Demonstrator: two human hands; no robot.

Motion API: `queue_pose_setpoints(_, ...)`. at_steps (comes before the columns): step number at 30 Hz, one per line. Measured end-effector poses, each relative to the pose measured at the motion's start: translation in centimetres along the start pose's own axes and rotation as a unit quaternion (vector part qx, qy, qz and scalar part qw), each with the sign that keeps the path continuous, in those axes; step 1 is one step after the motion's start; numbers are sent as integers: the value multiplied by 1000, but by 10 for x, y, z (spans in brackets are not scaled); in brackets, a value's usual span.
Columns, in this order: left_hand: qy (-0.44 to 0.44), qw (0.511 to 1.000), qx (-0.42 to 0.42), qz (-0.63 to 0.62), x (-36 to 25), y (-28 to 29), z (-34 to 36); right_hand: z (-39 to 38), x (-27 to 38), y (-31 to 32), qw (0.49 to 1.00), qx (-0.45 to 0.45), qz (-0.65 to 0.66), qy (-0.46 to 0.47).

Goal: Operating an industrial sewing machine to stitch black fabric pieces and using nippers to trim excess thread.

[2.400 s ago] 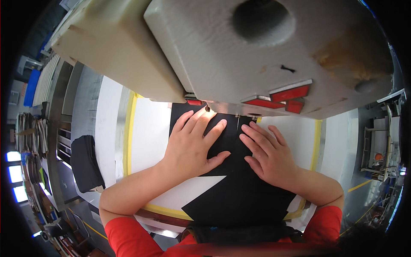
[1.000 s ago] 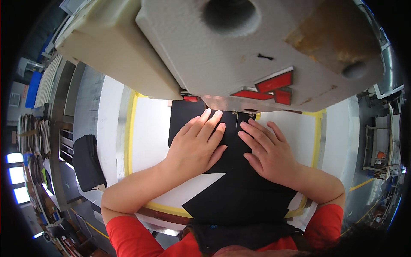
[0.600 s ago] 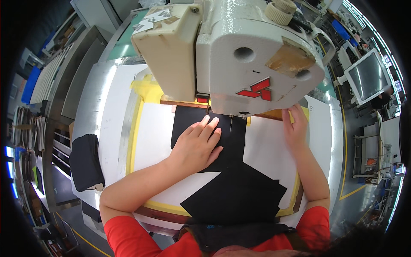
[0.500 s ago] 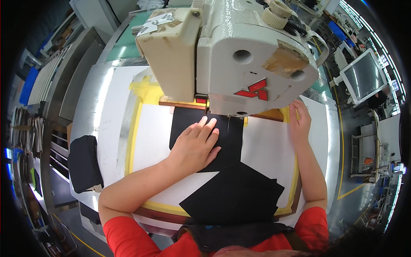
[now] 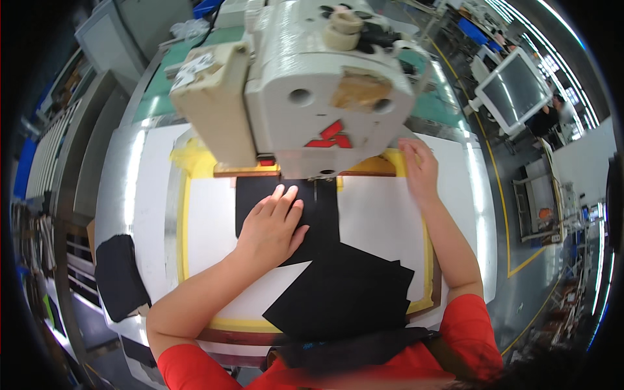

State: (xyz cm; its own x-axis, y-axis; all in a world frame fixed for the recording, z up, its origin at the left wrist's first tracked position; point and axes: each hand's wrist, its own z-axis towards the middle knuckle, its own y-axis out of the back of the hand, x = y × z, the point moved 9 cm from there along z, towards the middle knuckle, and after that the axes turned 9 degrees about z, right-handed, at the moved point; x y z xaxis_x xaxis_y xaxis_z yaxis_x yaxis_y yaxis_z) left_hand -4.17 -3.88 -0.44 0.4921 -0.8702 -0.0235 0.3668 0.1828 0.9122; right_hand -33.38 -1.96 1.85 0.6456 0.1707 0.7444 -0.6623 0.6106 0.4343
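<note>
Black fabric piece (image 5: 305, 214) pinned flat beneath open left hand (image 5: 273, 224), under sewing machine head (image 5: 305, 97); right hand (image 5: 419, 172) open, resting on table edge; seam seemingly unfinished.

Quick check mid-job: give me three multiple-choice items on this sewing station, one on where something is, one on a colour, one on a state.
1. Where does the left hand rest?
A. flat on the black fabric
B. on the monitor
C. on the floor

2. What colour is the border tape around the white work surface?
A. blue
B. yellow
C. green

3. How is the right hand?
A. gripping scissors
B. fist raised
C. open, at the far right corner beside the sewing machine

Answers: 1 A, fingers spread on the cloth; 2 B, yellow strip frames the board; 3 C, nothing in its grip.
</note>
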Motion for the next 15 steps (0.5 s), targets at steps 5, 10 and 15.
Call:
queue_pose_setpoints(5, 21, 1000, 8, 7, 10, -1, -9, 5, -7, -5, 998, -26, -23, 48)
queue_pose_setpoints(10, 2, 1000, 4, 9, 3, 4, -6, 69, -37, 104, 948, -152, -262, 96)
queue_pose_setpoints(15, 5, 1000, 0, 13, 8, 4, -6, 113, -46, 148, 891, -147, -424, 70)
